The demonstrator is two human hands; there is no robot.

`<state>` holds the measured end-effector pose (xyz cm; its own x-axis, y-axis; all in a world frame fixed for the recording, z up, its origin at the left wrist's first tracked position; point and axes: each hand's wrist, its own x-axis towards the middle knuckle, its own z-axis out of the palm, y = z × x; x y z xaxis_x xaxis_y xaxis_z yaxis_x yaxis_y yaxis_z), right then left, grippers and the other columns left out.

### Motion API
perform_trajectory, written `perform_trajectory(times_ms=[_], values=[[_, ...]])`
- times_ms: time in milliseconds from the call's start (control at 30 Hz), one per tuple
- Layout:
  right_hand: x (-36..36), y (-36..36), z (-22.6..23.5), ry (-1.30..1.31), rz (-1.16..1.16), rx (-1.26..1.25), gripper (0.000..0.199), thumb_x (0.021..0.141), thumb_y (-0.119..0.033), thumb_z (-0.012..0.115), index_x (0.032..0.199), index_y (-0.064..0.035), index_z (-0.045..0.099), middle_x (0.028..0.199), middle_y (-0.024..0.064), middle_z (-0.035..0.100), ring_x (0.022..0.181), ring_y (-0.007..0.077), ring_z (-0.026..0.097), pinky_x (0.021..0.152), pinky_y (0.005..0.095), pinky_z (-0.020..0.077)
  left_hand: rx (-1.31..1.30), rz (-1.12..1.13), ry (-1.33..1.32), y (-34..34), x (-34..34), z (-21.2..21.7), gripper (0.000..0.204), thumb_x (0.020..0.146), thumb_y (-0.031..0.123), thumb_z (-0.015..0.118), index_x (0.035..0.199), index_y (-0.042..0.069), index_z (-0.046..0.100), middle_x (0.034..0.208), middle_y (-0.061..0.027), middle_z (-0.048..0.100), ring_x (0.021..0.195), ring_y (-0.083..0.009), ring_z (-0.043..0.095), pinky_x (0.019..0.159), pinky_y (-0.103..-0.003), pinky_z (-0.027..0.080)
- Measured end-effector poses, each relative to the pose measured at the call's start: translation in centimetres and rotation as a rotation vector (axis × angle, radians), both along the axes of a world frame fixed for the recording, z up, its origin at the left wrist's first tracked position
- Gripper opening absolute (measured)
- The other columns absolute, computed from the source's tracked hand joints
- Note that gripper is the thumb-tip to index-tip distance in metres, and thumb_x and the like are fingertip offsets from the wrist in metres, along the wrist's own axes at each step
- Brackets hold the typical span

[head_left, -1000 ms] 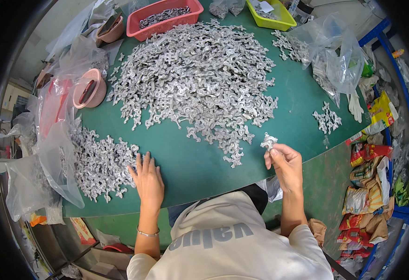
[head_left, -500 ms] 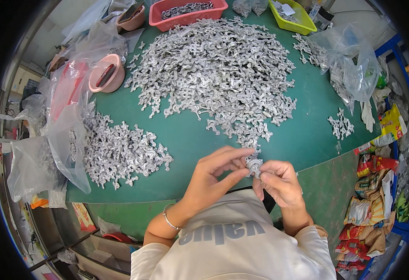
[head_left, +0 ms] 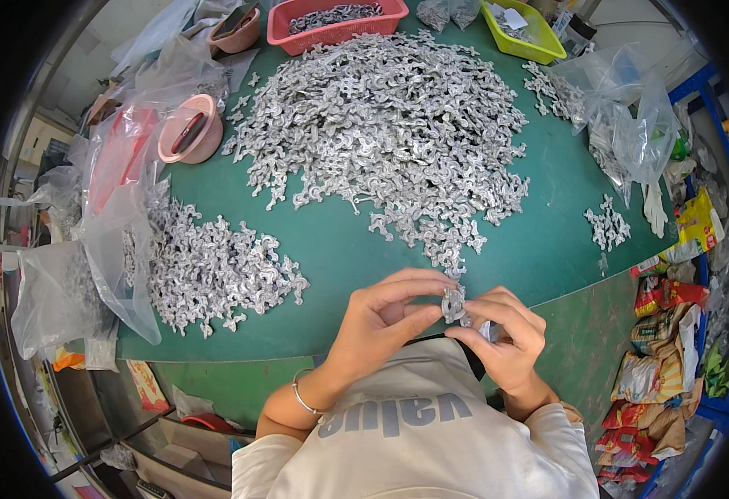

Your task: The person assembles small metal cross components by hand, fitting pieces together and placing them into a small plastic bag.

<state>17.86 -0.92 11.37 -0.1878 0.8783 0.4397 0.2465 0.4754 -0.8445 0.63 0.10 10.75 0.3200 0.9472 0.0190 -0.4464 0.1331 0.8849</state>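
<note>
Left hand point(head_left: 379, 326) and right hand point(head_left: 510, 339) pinched one metal part point(head_left: 453, 306), nearly closed; light edge contact likely steadied it best.

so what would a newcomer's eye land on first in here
Probably the big heap of silvery metal parts spread over the middle and far side of the green table, with a smaller pile to its near left. Next would likely come the small metal piece held at the near edge between the left hand and right hand. Behind the heap, the red basket stands out too.
</note>
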Motion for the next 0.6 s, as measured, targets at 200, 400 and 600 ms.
perform_trajectory(times_ms=[200,400,600], values=[[0.2,-0.1,0.0,-0.069,-0.023,0.087,0.033,0.058,0.003,0.075,0.087,0.0051,0.06,0.076,0.0136,0.059,0.057,0.0184,0.052,0.045,0.0254,0.0397,-0.264,-0.11,-0.041,-0.1,-0.5,0.5,0.026,0.081,-0.002,0.055,0.106,-0.009,0.054,0.103,-0.0165,0.057,0.093,-0.0197,0.057,0.081,-0.031,0.05],[0.1,-0.2,0.1,-0.043,-0.056,0.074,0.03,0.059,0.005,0.073,0.087,0.0048,0.061,0.075,0.0128,0.059,0.056,0.0166,0.05,0.045,0.0244,0.0378,-0.242,-0.082,-0.14,0.0,-0.1,0.6,0.03,0.08,-0.002,0.057,0.109,-0.01,0.052,0.095,-0.0142,0.06,0.085,-0.0172,0.059,0.077,-0.03,0.051],[0.7,-0.7,0.3,0.432,0.135,-0.45,0.03,0.069,0.007,0.066,0.097,0.0076,0.055,0.069,0.0125,0.06,0.058,0.0145,0.055,0.044,0.0215,0.0405,-0.081,-0.071,0.081,-0.2,-0.3,1.0,0.022,0.079,-0.002,0.06,0.101,-0.006,0.057,0.08,-0.0068,0.06,0.071,-0.0095,0.057,0.063,-0.021,0.048]])
